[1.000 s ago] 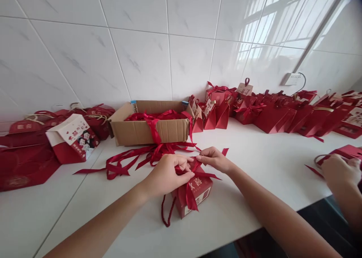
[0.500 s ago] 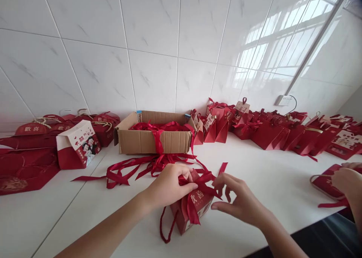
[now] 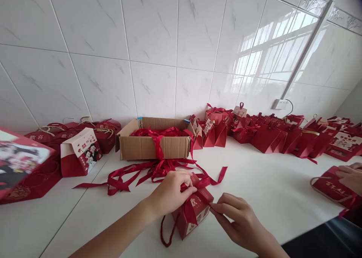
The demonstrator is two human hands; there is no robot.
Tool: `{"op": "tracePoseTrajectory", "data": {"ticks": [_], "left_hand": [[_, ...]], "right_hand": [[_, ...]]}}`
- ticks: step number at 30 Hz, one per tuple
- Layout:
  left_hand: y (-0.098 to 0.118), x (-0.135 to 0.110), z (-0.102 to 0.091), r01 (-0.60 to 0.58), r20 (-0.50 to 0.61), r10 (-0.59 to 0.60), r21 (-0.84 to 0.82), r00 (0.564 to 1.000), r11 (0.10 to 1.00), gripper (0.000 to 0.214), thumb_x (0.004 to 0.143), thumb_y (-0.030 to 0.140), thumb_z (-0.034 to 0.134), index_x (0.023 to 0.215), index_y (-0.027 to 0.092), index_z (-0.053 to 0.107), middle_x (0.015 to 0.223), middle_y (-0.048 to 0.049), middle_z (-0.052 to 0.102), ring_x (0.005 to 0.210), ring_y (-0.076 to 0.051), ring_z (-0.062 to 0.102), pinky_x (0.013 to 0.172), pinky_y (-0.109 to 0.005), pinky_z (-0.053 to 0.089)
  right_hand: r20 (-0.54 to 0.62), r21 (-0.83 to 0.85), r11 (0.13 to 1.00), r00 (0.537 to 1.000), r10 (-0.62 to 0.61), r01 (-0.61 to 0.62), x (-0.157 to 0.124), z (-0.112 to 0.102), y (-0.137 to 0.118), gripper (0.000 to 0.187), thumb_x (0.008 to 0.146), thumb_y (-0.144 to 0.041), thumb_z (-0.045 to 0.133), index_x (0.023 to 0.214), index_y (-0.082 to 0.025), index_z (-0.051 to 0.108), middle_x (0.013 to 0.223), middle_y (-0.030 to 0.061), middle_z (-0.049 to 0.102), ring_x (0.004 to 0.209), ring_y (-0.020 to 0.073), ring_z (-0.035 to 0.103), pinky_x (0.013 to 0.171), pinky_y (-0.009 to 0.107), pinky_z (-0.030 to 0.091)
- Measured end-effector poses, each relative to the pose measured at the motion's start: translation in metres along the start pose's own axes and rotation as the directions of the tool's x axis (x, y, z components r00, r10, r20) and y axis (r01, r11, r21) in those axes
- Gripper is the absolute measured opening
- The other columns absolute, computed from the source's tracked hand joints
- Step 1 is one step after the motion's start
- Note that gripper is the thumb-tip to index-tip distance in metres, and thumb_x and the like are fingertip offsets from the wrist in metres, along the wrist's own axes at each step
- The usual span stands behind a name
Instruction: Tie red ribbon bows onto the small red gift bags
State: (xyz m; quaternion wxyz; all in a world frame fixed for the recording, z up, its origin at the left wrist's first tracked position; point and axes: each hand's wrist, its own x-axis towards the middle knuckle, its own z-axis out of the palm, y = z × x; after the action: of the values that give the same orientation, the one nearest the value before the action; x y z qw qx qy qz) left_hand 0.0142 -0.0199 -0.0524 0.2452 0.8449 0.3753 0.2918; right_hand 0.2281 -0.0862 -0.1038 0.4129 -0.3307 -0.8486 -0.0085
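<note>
A small red gift box (image 3: pixel 195 216) with a cord handle stands on the white counter (image 3: pixel 254 190) in front of me. A red ribbon (image 3: pixel 207 180) is wrapped over its top. My left hand (image 3: pixel 169 192) rests closed on the box's top, fingers curled on the ribbon. Just right of the box, my right hand (image 3: pixel 240 220) pinches a ribbon end at the box's near corner.
A cardboard box (image 3: pixel 154 141) of red ribbons sits behind, with loose ribbons (image 3: pixel 135 173) spilling in front. Several red gift bags (image 3: pixel 268 137) line the wall to the right, flat red boxes (image 3: pixel 80 152) lie left. Another person's hand (image 3: pixel 349 177) holds a red box at the right edge.
My right hand has dropped from the ribbon bow on top to the box's near right side and closed on a ribbon end. The view tilted upward.
</note>
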Motion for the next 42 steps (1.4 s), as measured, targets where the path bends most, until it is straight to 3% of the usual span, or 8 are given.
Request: {"op": "tracePoseTrajectory", "data": {"ticks": [16,19,22,24,27,32,36,42], "left_hand": [[-0.005,0.002,-0.002,0.088,0.041,-0.084,-0.103,0.996,0.991,0.019,0.077,0.029,0.065,0.066,0.020,0.052,0.088,-0.0043,0.070,0.092,-0.022,0.064,0.076,-0.029,0.047],[-0.007,0.004,-0.001,0.115,0.026,-0.113,-0.154,0.993,0.981,0.021,0.075,0.031,0.067,0.066,0.020,0.050,0.097,-0.0057,0.070,0.095,-0.023,0.064,0.080,-0.032,0.048],[-0.009,0.004,-0.001,0.125,0.019,-0.123,-0.195,0.992,0.973,0.021,0.073,0.030,0.069,0.069,0.020,0.051,0.096,-0.0049,0.070,0.098,-0.024,0.064,0.085,-0.034,0.047],[-0.007,0.004,-0.001,0.111,0.018,-0.109,-0.187,0.994,0.976,0.021,0.074,0.030,0.069,0.071,0.020,0.051,0.091,-0.0041,0.070,0.099,-0.024,0.064,0.085,-0.034,0.047],[-0.003,0.003,-0.001,0.090,0.021,-0.088,-0.145,0.996,0.985,0.019,0.076,0.027,0.065,0.069,0.020,0.049,0.085,-0.0022,0.068,0.096,-0.022,0.064,0.081,-0.032,0.048],[-0.001,0.002,0.000,0.061,0.017,-0.060,-0.121,0.998,0.991,0.020,0.079,0.024,0.062,0.066,0.019,0.048,0.087,-0.0030,0.066,0.094,-0.020,0.063,0.079,-0.029,0.049],[-0.003,0.003,0.003,0.049,-0.003,-0.050,-0.096,0.999,0.994,0.021,0.079,0.025,0.061,0.065,0.020,0.047,0.085,-0.0039,0.066,0.093,-0.021,0.063,0.077,-0.030,0.049],[-0.005,0.003,0.006,0.043,-0.053,-0.049,-0.099,0.997,0.994,0.025,0.079,0.027,0.062,0.063,0.021,0.044,0.070,-0.0012,0.061,0.088,-0.022,0.064,0.073,-0.029,0.049]], "right_hand": [[0.019,0.030,0.998,0.998,0.060,-0.061,-0.011,-0.022,0.023,0.017,0.089,-0.007,0.050,0.091,-0.019,0.062,0.068,0.0028,0.058,0.058,0.0123,0.053,0.051,0.023,0.042],[-0.007,0.008,0.995,0.995,0.101,-0.101,-0.008,-0.027,0.017,0.011,0.088,-0.016,0.058,0.098,-0.020,0.060,0.082,0.0063,0.061,0.073,0.0166,0.059,0.061,0.027,0.049],[-0.097,-0.070,0.995,0.994,0.057,-0.064,0.002,-0.020,-0.001,0.050,0.076,-0.042,0.073,0.115,-0.018,0.054,0.106,0.0138,0.059,0.097,0.0264,0.056,0.079,0.038,0.050],[-0.099,-0.135,0.991,0.994,-0.035,0.021,0.012,-0.008,-0.015,0.063,0.071,-0.050,0.075,0.120,-0.018,0.053,0.107,0.0137,0.060,0.098,0.0277,0.054,0.082,0.041,0.048],[-0.097,-0.181,0.979,0.989,-0.113,0.094,0.024,0.012,-0.030,0.048,0.078,-0.038,0.073,0.118,-0.016,0.057,0.099,0.0104,0.066,0.090,0.0237,0.056,0.077,0.037,0.044],[-0.148,-0.110,0.992,0.985,-0.085,0.069,0.029,0.024,-0.036,0.007,0.086,-0.016,0.064,0.092,-0.020,0.064,0.081,0.0000,0.069,0.074,0.0141,0.057,0.072,0.033,0.036],[-0.201,-0.119,0.989,0.974,-0.108,0.085,0.026,0.027,-0.040,0.014,0.086,-0.006,0.057,0.087,-0.018,0.064,0.074,-0.0013,0.068,0.068,0.0115,0.056,0.070,0.032,0.034],[-0.239,-0.073,0.991,0.963,-0.126,0.111,0.026,0.037,-0.046,0.010,0.087,-0.010,0.057,0.090,-0.017,0.064,0.071,-0.0002,0.066,0.065,0.0116,0.055,0.068,0.031,0.040]]}}
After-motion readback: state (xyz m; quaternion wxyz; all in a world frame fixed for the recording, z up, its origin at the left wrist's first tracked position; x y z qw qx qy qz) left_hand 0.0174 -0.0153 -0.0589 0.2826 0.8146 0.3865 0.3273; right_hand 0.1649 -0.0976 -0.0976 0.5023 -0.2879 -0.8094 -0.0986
